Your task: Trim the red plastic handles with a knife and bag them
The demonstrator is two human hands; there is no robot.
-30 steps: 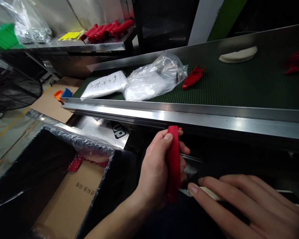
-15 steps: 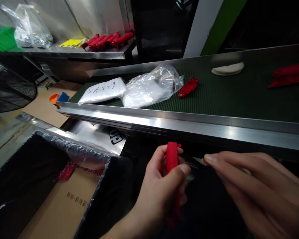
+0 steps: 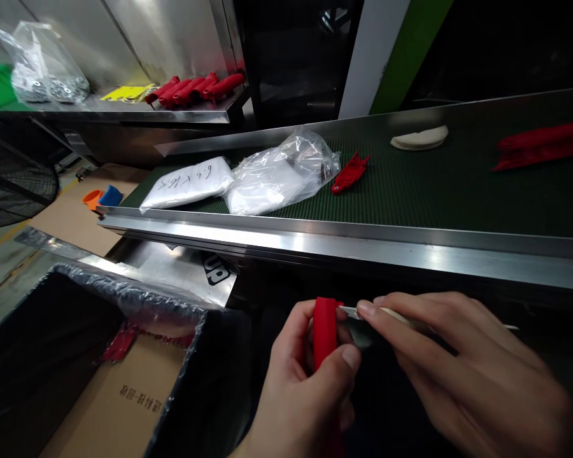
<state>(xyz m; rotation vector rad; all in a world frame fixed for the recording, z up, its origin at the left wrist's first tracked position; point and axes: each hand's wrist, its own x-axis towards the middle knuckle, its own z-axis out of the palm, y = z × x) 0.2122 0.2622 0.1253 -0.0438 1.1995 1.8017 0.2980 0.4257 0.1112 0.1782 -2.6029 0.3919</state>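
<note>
My left hand [image 3: 300, 388] is wrapped round a narrow red plastic handle [image 3: 325, 331] held upright, thumb across its front. My right hand [image 3: 463, 375] grips a thin pale-handled blade tool [image 3: 358, 312], forefinger laid along it; the metal tip touches the top of the red handle. Both hands are low, below the steel edge of a green conveyor belt [image 3: 439, 191]. On the belt lie a small red plastic part [image 3: 349, 173], a larger red part [image 3: 544, 145] at the right and a white curved piece [image 3: 419, 138].
Two plastic bags [image 3: 248, 178] lie on the belt's left end. A cardboard box lined with black plastic [image 3: 90, 375] stands at lower left. Several red handles [image 3: 191, 88] rest on a steel shelf behind, beside a bag of metal parts [image 3: 42, 70]. A fan [image 3: 14, 184] stands at left.
My right hand has lifted from lying flat at lower right and brought the blade tool up to the top of the red handle. My left hand has turned the handle and sunk lower in view.
</note>
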